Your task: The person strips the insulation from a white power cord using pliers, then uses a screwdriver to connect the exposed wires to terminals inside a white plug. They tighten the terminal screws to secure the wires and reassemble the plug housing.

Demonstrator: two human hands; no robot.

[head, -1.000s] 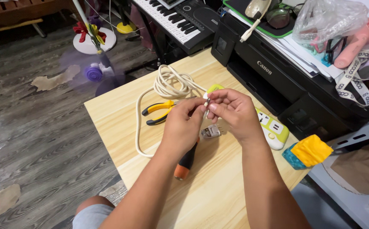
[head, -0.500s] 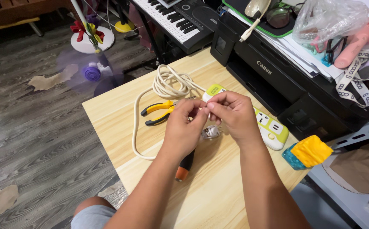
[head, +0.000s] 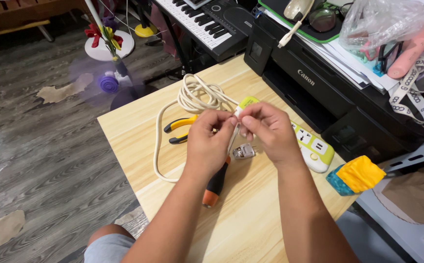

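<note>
The cream power cord (head: 170,146) is pinched between both hands above the middle of the wooden surface (head: 124,126). The fingers of the left hand (head: 207,141) are closed narrowly on the cord end, and those of the right hand (head: 265,131) are closed on the same stretch just beside them, fingertips nearly touching. Compared with half a second and a second earlier, the hands are found in almost the same place and grip; only a slight tightening together of the fingertips can be made out, so the work on the cord end appears to be continuing rather than finished. A small grey plug (head: 243,152) is seen lying on the surface just below the hands, apart from the cord. The coiled part of the cord rests behind the hands, leading to the white and green power strip (head: 314,148) at the right. Yellow-handled pliers (head: 180,129) lie left of the hands, and a black and orange screwdriver (head: 214,187) is partly hidden under the left wrist. A black printer (head: 319,83) stands beyond the surface
</note>
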